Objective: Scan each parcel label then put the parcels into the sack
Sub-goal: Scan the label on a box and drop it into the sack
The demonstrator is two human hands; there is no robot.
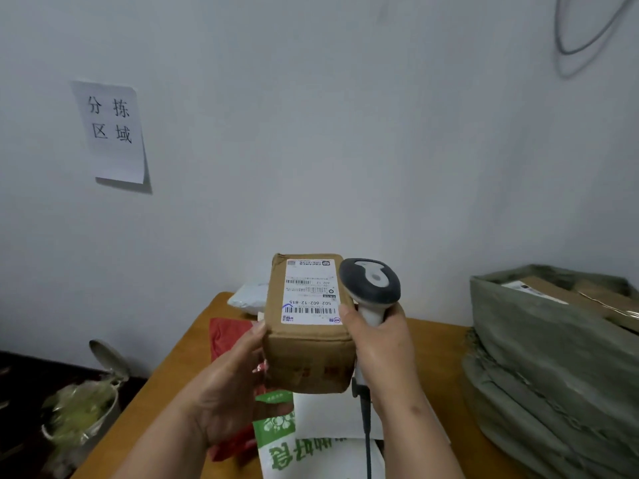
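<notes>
My left hand (pixel 235 382) holds a brown cardboard parcel (pixel 307 354) up over the table, gripping its left side. A white shipping label (pixel 310 292) with barcodes faces up on the parcel's top. My right hand (pixel 380 344) grips a grey and white barcode scanner (pixel 370 283) by its handle, and its thumb rests on the parcel's right edge. The scanner head sits right beside the label, and its black cable hangs down. A green-grey woven sack (pixel 539 350) stands at the right with cardboard parcels (pixel 567 292) inside.
A wooden table (pixel 166 375) holds a red bag (pixel 224 337), a white and green printed bag (pixel 276 440), a white mailer (pixel 249 295) and a white envelope (pixel 328 416). A lined pedal bin (pixel 83 406) stands open at lower left. A paper sign (pixel 110 133) hangs on the wall.
</notes>
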